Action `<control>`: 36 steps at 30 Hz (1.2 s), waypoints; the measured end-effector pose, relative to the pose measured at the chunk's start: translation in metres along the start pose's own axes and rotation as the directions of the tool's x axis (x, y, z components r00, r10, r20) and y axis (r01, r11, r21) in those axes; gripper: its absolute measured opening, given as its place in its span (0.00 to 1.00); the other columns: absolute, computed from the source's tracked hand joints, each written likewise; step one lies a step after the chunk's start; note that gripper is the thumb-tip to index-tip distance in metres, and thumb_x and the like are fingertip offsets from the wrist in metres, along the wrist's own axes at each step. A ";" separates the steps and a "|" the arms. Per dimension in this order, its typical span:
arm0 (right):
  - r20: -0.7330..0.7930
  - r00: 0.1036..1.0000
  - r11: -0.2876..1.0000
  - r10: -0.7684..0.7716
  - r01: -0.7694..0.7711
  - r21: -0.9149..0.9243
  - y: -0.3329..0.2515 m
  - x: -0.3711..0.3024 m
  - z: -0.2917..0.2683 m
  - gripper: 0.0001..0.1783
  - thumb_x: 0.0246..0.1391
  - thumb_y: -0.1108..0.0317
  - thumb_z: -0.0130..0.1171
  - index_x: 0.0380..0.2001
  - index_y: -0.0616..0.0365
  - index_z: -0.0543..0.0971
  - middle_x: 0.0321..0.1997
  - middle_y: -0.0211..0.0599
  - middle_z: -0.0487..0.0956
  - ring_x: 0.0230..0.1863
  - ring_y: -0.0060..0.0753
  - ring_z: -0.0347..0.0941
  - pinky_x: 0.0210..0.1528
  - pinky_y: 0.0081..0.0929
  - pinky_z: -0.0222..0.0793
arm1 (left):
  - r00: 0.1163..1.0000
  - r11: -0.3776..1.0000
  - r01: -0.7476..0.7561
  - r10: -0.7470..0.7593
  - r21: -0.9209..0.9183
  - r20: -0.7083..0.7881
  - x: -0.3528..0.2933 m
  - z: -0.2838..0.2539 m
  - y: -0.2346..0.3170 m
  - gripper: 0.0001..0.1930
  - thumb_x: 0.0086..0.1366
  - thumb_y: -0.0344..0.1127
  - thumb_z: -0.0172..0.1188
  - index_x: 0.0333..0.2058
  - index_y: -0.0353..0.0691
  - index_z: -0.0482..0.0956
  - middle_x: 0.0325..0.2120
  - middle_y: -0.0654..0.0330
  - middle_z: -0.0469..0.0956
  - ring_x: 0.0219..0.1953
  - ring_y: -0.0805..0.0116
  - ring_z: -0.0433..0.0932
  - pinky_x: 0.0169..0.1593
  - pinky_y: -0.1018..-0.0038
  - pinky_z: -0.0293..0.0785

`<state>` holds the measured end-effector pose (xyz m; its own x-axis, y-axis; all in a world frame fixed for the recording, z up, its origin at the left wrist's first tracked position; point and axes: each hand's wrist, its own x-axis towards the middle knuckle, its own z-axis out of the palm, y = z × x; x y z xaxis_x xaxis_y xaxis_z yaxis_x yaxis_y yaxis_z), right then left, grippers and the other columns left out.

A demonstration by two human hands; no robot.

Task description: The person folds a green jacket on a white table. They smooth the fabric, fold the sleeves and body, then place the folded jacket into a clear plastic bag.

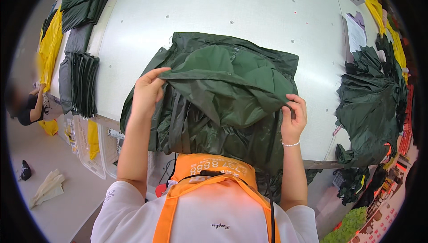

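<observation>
A dark green, thin and shiny garment [205, 129] lies crumpled over the near edge of the pale table, its lower part hanging toward my orange apron. One flap of it, a lighter green piece [249, 71], is spread between my two hands. My left hand [149, 89] pinches the flap's left corner between thumb and fingers. At the opposite end my right hand [293, 116], with a beaded bracelet at the wrist, pinches the right edge. The flap sags in the middle, and folds hide what lies beneath.
Folded dark green bundles [84, 2] and a stack of folded pieces [84, 84] sit along the left. A heap of dark green cloth [368, 104] covers the right end. White baskets [91, 153] stand below the table's left edge. Another person [35, 104] is at far left, near yellow cloth [51, 51].
</observation>
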<state>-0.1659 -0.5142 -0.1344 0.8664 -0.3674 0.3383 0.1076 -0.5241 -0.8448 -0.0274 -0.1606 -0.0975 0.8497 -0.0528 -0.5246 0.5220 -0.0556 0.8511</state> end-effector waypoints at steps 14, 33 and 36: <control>0.483 0.823 0.773 -0.298 0.505 -0.384 0.011 0.034 -0.040 0.15 0.40 0.65 0.66 0.19 0.58 0.69 0.27 0.37 0.72 0.38 0.46 0.69 0.40 0.38 0.66 | 0.604 0.040 -0.540 0.714 0.841 0.354 0.028 -0.004 -0.010 0.12 0.48 0.27 0.57 0.34 0.35 0.73 0.33 0.53 0.75 0.40 0.51 0.72 0.46 0.63 0.66; 0.217 0.907 0.914 0.361 -0.297 -0.277 0.061 0.025 0.010 0.14 0.56 0.62 0.57 0.24 0.63 0.72 0.20 0.43 0.71 0.22 0.39 0.65 0.27 0.31 0.62 | 0.628 0.241 -0.750 0.552 0.616 0.549 0.000 0.106 -0.122 0.16 0.57 0.30 0.57 0.45 0.37 0.71 0.48 0.56 0.68 0.41 0.56 0.73 0.42 0.66 0.72; 0.218 0.906 0.910 0.362 -0.293 -0.293 0.064 0.028 0.011 0.15 0.55 0.61 0.57 0.24 0.63 0.72 0.20 0.45 0.71 0.21 0.41 0.65 0.27 0.32 0.62 | 0.783 0.449 -0.614 0.451 0.649 0.429 0.000 0.112 -0.120 0.15 0.59 0.29 0.55 0.45 0.37 0.69 0.47 0.55 0.67 0.42 0.51 0.73 0.40 0.62 0.73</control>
<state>-0.1295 -0.5496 -0.1831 0.9305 -0.3551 -0.0896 -0.2987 -0.5943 -0.7467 -0.0981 -0.2658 -0.2022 0.8686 -0.4943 -0.0355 -0.3355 -0.6392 0.6920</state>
